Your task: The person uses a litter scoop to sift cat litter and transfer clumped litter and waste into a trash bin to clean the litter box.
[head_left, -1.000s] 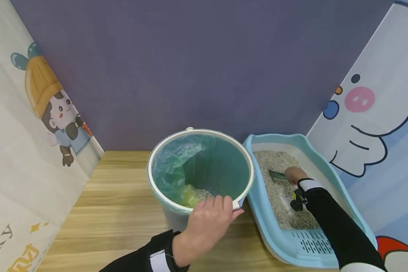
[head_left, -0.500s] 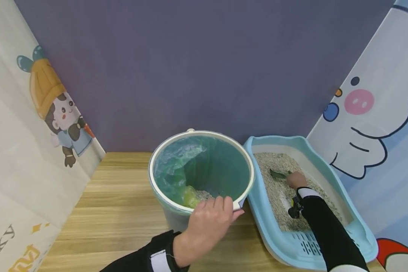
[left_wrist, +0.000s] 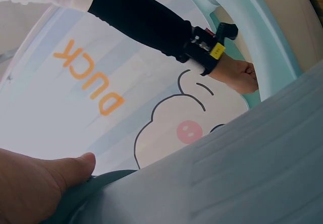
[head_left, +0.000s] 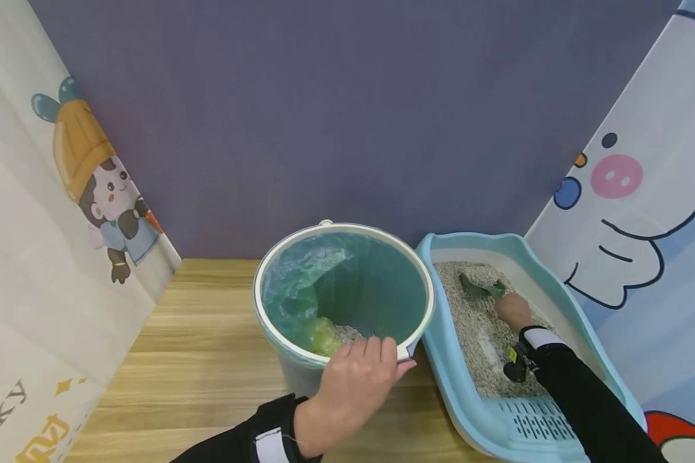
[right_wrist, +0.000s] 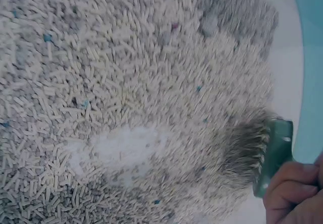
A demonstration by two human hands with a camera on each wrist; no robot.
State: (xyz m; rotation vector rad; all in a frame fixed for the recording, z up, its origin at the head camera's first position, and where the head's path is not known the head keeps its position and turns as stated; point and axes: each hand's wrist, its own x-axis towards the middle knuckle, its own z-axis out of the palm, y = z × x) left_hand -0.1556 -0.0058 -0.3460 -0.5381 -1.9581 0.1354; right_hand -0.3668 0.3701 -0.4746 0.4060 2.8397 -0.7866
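Observation:
My right hand [head_left: 513,310] grips a green litter scoop [head_left: 479,288] in the blue litter box [head_left: 444,347]. In the right wrist view, the scoop's toothed edge lies at the pale pellet litter [right_wrist: 126,77], and curled fingers [right_wrist: 292,188] hold it near the box's side wall. My left hand [head_left: 356,386] holds the front rim of a waste bin [head_left: 347,226], fingers over the white ring and thumb outside. A green bag [head_left: 301,270] lines the bin; a yellow-green bundle [head_left: 324,335] and some litter [head_left: 347,332] lie at its bottom.
Bin and litter box stand side by side on a wooden tabletop [head_left: 191,360]. A dark grey-purple wall [head_left: 347,109] rises behind them. Printed curtains [head_left: 643,244] hang at both sides. A slotted step [head_left: 535,421] forms the box's near end.
My right hand has moved slightly right and nearer, and the scoop has turned, showing more of its green face. My left hand keeps its hold on the bin rim.

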